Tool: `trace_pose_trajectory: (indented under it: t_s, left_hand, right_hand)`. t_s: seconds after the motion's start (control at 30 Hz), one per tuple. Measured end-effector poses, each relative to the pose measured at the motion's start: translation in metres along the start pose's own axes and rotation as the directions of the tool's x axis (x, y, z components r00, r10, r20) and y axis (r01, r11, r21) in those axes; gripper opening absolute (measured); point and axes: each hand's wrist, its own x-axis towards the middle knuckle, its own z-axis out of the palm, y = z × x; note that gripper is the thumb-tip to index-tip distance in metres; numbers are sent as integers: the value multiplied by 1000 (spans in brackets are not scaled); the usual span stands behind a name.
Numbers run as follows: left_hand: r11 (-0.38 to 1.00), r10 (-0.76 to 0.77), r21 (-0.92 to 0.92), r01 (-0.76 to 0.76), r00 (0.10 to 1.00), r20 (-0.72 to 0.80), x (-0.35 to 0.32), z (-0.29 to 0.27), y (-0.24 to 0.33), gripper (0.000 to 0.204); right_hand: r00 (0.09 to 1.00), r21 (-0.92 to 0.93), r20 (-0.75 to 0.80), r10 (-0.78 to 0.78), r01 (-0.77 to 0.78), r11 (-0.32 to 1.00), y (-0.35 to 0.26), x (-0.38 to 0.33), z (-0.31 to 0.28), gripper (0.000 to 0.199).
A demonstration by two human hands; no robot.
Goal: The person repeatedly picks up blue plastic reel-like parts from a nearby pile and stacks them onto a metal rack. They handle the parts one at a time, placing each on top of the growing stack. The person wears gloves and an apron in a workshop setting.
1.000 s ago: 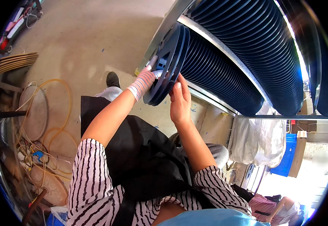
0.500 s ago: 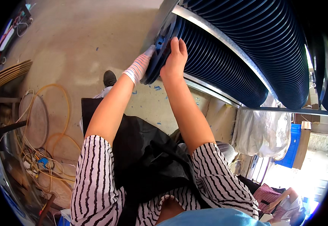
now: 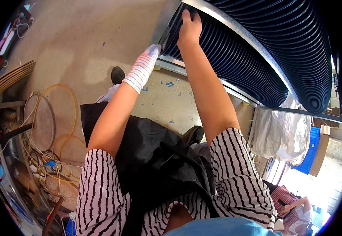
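A long row of dark blue ribbed discs (image 3: pixel 233 59) lies on a metal rack at the upper right, edges packed side by side. My right hand (image 3: pixel 189 30) is bare and rests over the near-left end of this row, thumb and fingers bent around disc rims. Its fingertips are partly lost against the dark discs. My left hand (image 3: pixel 144 65), in a striped glove, reaches up to the rack's metal frame (image 3: pixel 164 27) at its corner. The gloved fingers look stretched out, with nothing visible in them.
A second disc row (image 3: pixel 281 47) runs above the first. Clear plastic sheeting (image 3: pixel 281 133) hangs below the rack beside a blue crate (image 3: pixel 309 151). Tangled yellow hose (image 3: pixel 74 114) and cables lie at the left. Another person (image 3: pixel 296 208) is at the lower right.
Half a second ago both hands held a thick dark blue disc piece at the rack's end. It no longer shows between them; my right hand has moved up over the row, and my left hand is off it.
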Motion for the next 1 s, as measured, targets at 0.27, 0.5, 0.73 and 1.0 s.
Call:
trace_pose_trajectory:
  t_s: [0.27,0.5,0.73,1.0]
  left_hand:
    - [952,22,-304,-28,1000,-22,-16,5,6,71]
    - [874,15,-485,-22,1000,-19,-34,3,27,62]
    - [911,97,-401,-91,995,-7,-23,-13,22,68]
    - [889,-6,-456,-48,993,-115,4,-12,8,65]
  right_hand:
    - [836,-674,360,-415,540,504,45,-31,-33,72]
    - [775,-788,579,-254,612,72,57,-40,-36,75]
    - [712,-711,699,-72,680,-178,56,-20,-58,78]
    - [676,-663,737,9,726,-183,34,-66,-124,74]
